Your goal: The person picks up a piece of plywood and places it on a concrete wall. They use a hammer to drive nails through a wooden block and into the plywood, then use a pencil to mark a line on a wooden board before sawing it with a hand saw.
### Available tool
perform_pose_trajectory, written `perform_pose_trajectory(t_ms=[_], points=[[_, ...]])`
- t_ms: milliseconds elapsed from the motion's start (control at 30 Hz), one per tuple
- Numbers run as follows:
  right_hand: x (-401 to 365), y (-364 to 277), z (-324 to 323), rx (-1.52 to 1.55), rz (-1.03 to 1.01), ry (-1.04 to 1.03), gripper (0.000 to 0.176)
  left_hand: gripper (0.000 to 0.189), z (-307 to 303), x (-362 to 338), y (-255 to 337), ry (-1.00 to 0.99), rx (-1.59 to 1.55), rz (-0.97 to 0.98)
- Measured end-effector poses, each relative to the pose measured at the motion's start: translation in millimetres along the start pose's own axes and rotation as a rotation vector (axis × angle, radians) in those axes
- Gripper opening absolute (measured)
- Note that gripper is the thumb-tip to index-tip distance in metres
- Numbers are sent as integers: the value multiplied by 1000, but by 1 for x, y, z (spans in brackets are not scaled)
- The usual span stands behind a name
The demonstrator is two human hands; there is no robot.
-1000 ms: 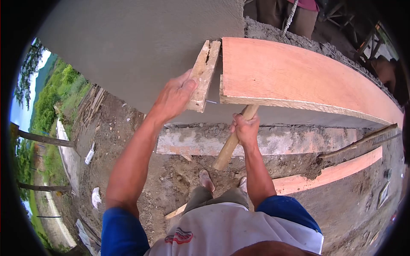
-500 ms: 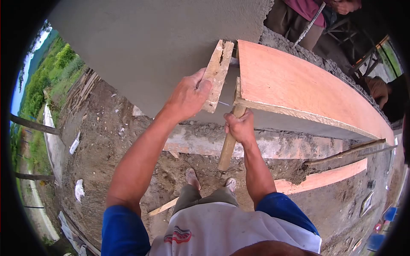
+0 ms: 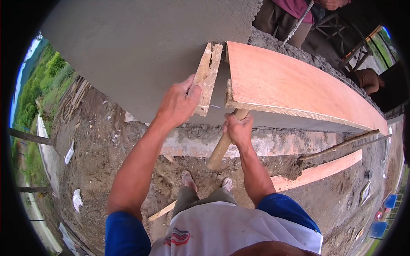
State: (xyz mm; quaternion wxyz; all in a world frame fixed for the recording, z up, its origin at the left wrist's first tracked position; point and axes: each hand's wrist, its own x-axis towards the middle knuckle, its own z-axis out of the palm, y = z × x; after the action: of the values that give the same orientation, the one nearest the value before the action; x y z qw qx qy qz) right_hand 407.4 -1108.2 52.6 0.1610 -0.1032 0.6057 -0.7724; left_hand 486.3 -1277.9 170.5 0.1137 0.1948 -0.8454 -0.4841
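My left hand [image 3: 180, 101] is closed around a short, rough wooden block [image 3: 208, 79], split near its top. Thin nails stick out of the block's right side, towards a plywood board [image 3: 294, 81]. A narrow gap separates the block from the board's left end, where a wood strip [image 3: 229, 93] is fixed. Just below the board's lower corner, my right hand [image 3: 239, 128] grips a thick wooden handle [image 3: 220, 151], tilted with its lower end to the left. Whatever is at the handle's upper end is hidden beneath the board. Smooth grey cement [image 3: 145, 47] lies behind both hands.
A stained plank [image 3: 192, 143] runs along the base. One pole [image 3: 337, 147] leans at the right, above a plywood strip [image 3: 320, 170] on the ground. Another person [image 3: 294, 17] is at the top right, near a rebar rod [image 3: 297, 23]. Scrap wood [image 3: 77, 96] is piled at left.
The whole view has shifted slightly, so things appear further left. The wooden handle leans more, with its upper end further right under the plywood board. Both hands keep their grip.
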Motion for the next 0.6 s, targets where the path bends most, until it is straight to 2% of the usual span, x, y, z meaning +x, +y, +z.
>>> perform_pose_trajectory(t_ms=[33,133,233,333,433,600], points=[[2,4,2,72,3,11,9,53,0,-2,1,5,0,-28],[8,-1,-7,-262,85,-209,8,55,-4,-5,5,-44,-74,-73],[-1,-4,-9,-180,2,-90,7,56,-1,-4,3,0,-79,-65],[5,-2,5,-19,-3,-94,10,56,-3,-5,6,-12,-57,-100],[11,-6,-5,-215,32,-179,10,55,0,-6,-1,10,-115,-84],[10,-3,-3,-141,-12,-90,10,54,-1,-8,7,25,-93,-113]])
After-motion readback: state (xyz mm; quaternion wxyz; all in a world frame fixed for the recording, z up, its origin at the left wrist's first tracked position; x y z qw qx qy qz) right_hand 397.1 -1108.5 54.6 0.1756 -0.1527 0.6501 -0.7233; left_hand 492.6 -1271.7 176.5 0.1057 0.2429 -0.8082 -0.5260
